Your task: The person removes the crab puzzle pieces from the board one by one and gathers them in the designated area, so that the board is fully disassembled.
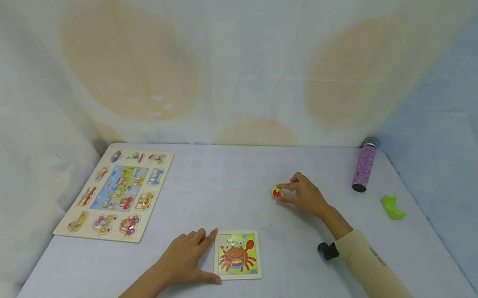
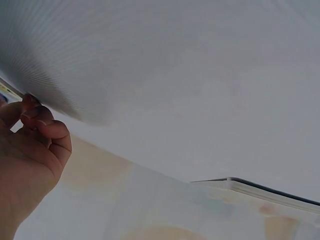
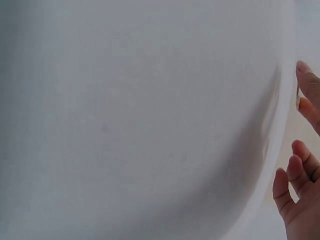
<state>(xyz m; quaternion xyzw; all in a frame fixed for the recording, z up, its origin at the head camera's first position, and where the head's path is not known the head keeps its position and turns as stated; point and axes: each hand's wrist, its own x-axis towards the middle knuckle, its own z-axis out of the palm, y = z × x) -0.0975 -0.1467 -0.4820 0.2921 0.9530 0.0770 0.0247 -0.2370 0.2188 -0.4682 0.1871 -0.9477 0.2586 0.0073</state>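
Note:
A small square crab puzzle (image 1: 236, 256) in a pale wooden frame lies on the table in the head view. Its upper left part shows a pale patch without picture. My left hand (image 1: 184, 258) rests at the frame's left side, index fingertip by the top corner and thumb by the bottom one. Between thumb and index finger, my right hand (image 1: 306, 195) pinches a small yellow and red puzzle piece (image 1: 276, 192), beyond the frame and to its right. In the right wrist view only the thin edge of the piece (image 3: 298, 99) shows between the fingertips.
A large wooden vehicle puzzle board (image 1: 144, 226) lies at the back left. On the right are a glittery purple microphone-like cylinder (image 1: 365, 166) and a bright green curved piece (image 1: 392, 207). A small black object (image 1: 328, 251) lies beside the right sleeve. Cloth walls (image 1: 249, 64) enclose the table.

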